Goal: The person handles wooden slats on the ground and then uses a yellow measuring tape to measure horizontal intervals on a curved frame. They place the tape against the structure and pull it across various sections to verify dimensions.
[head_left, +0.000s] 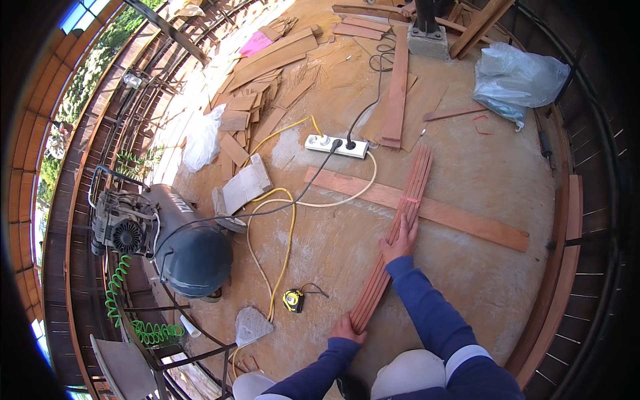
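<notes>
A bundle of thin reddish wooden strips point(381, 280) slants away from me above the floor, its far end resting across or just over a flat wooden plank point(460, 219); I cannot tell whether they touch. Pinkish string point(409, 199) is tied round the bundle toward its far end. My left hand point(347, 331) is closed round the near end of the strips. Farther up, just below the string, my right hand point(401, 240) grips the same bundle from its right side. To the left on the floor lies a yellow and black tape measure point(293, 300).
A white power strip point(337, 146) with yellow, black and white cords lies ahead. At left stands a dark air compressor point(193, 257) with a green coiled hose point(157, 332). Wood offcuts point(250, 110) are heaped at far left, a plastic bag point(520, 77) at far right. A stone point(253, 327) sits nearby.
</notes>
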`<state>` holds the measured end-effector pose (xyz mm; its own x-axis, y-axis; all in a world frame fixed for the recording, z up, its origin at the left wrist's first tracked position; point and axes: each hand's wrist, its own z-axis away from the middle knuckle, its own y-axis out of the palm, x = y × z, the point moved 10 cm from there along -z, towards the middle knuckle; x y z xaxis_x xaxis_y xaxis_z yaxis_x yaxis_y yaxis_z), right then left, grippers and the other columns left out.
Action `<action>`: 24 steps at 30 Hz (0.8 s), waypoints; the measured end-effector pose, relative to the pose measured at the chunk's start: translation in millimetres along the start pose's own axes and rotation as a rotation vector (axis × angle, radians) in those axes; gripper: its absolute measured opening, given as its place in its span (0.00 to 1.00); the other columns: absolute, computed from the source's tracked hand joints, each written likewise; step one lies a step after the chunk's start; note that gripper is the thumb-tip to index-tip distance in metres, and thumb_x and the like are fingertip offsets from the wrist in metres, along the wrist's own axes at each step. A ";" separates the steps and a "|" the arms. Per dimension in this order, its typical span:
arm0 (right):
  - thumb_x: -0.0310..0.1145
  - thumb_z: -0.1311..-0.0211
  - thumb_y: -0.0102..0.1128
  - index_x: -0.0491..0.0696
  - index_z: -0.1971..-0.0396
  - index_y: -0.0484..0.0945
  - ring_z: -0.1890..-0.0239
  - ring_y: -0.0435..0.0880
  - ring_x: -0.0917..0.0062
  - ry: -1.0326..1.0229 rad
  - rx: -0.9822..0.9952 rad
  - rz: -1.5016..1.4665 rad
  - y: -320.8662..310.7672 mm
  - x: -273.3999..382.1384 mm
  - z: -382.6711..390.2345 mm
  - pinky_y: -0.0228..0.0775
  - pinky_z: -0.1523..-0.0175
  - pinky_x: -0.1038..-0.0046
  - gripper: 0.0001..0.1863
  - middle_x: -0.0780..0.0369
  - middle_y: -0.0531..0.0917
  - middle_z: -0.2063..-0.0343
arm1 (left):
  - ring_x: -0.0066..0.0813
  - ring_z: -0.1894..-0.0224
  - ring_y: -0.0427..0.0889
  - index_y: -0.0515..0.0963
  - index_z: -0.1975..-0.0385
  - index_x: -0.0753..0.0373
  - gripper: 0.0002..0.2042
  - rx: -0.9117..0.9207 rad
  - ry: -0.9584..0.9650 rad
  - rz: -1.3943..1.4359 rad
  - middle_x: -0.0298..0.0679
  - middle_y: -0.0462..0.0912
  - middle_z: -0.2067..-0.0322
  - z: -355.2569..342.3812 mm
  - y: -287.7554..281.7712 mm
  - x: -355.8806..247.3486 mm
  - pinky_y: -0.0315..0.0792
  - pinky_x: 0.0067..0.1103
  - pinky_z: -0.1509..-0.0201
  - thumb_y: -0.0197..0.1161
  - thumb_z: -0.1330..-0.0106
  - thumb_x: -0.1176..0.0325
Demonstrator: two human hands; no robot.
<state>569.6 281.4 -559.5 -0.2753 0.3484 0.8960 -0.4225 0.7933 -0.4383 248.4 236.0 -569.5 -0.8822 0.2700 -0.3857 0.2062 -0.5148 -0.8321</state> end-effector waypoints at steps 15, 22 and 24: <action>0.29 0.56 0.75 0.47 0.31 0.57 0.28 0.51 0.46 0.007 0.009 0.030 -1.2 2.2 -0.1 0.51 0.27 0.59 0.50 0.42 0.47 0.30 | 0.53 0.50 0.78 0.67 0.45 0.60 0.36 -0.021 0.010 0.002 0.51 0.76 0.52 -0.5 1.3 3.7 0.73 0.37 0.47 0.74 0.56 0.58; 0.29 0.56 0.75 0.48 0.30 0.56 0.28 0.52 0.46 0.033 0.020 0.026 -0.7 2.0 0.3 0.51 0.27 0.59 0.50 0.43 0.47 0.30 | 0.52 0.48 0.77 0.67 0.43 0.61 0.36 0.019 -0.004 -0.006 0.51 0.75 0.50 -0.5 3.5 4.4 0.73 0.38 0.45 0.72 0.54 0.56; 0.29 0.56 0.75 0.48 0.30 0.56 0.28 0.52 0.46 0.032 0.018 0.016 -0.6 0.8 0.1 0.51 0.27 0.59 0.50 0.43 0.47 0.30 | 0.52 0.49 0.77 0.67 0.44 0.61 0.36 0.020 -0.011 -0.014 0.51 0.76 0.51 -1.2 3.6 4.1 0.73 0.37 0.45 0.72 0.55 0.56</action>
<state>569.6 281.2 -558.5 -0.2541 0.3771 0.8906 -0.4337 0.7787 -0.4534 246.0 236.2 -574.6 -0.8896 0.2680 -0.3698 0.1859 -0.5271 -0.8292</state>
